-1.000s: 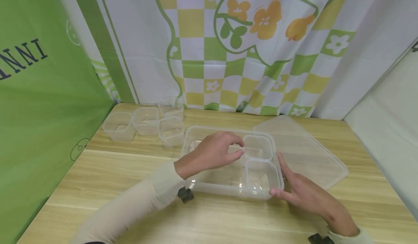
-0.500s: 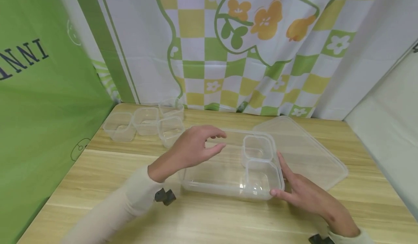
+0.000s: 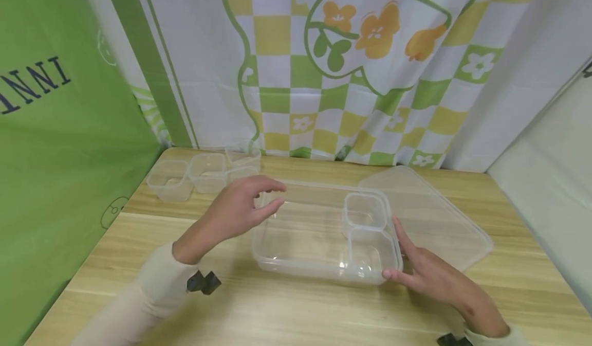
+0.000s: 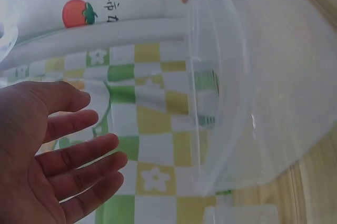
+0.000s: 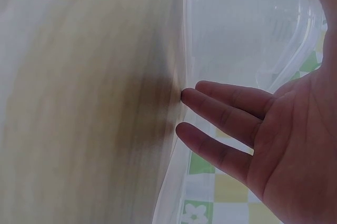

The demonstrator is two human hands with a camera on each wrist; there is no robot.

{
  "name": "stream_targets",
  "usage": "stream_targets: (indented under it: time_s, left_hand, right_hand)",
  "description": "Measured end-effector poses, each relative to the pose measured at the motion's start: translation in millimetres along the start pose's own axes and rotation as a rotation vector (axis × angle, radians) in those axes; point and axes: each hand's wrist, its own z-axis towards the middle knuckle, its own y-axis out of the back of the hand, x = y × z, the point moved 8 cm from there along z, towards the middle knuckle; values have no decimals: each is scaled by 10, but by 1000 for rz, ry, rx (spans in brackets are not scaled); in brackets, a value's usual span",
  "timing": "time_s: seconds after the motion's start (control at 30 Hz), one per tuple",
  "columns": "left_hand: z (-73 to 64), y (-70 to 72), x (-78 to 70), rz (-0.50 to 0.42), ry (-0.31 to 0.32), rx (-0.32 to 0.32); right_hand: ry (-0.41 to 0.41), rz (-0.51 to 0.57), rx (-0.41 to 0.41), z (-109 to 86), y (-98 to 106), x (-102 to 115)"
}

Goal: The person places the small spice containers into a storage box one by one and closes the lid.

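Observation:
A large clear rectangular plastic box point(image 3: 300, 233) stands on the table with two small clear cups, a rear cup point(image 3: 365, 212) and a front cup point(image 3: 371, 251), side by side in its right end. My right hand point(image 3: 430, 274) touches the box's right side with fairly straight fingers, its thumb at the front right corner. My left hand point(image 3: 233, 207) is above the box's left edge, fingers apart with nothing between them; the left wrist view shows the bare palm point(image 4: 58, 166). It partly covers the nearest of several small cups at the back left.
At the back left stand a left cup point(image 3: 170, 181), a middle cup point(image 3: 207, 174) and others beside them. A flat translucent lid point(image 3: 430, 217) lies right of the box. A patterned cloth point(image 3: 273, 99) hangs behind the wooden table point(image 3: 277, 315).
My left hand has moved left from beside the rear cup inside the box, across to the box's left edge, its fingers spreading wider. My right hand and the box have stayed put.

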Motion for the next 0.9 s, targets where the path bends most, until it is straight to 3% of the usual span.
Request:
stream_targets:
  time_s: [0.67,0.9]
  left_hand:
    - [-338,432,664,143,149,-95]
    - [-497,688,926,269,220,-178]
  right_hand:
    - [-3,18,9,-16,-9,-11]
    - [-3,19,9,-9,-10,-6]
